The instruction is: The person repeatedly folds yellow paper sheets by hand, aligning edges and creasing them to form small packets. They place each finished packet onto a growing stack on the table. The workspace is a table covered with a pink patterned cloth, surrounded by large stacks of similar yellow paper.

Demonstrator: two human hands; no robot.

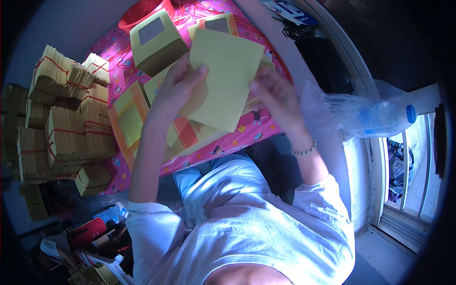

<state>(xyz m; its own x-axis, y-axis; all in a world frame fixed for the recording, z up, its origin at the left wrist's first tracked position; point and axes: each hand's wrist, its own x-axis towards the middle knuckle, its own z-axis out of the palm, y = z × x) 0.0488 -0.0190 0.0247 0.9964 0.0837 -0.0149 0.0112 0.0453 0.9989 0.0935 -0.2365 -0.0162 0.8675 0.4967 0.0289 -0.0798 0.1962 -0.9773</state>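
Note:
A plain pale-yellow paper sheet (227, 76) is held up over the table, tilted. My left hand (178, 88) grips its left edge, the thumb lying on the face of the sheet. At the right edge my right hand (278, 97), slightly blurred, has its fingers closed on the paper. Below lie more yellow papers; one at the left carries an orange border and a shiny gold panel (130, 121). Another orange-banded paper (185, 133) shows partly beneath my hands. How many sheets I hold cannot be made out.
Behind stands a thick yellow paper stack (159, 45) with a grey rectangle on top, near a red basin (137, 16). Bundles of paper tied with red string (66, 133) are piled at the left. A plastic bag with a bottle (375, 114) sits right of the pink patterned tablecloth (259, 121).

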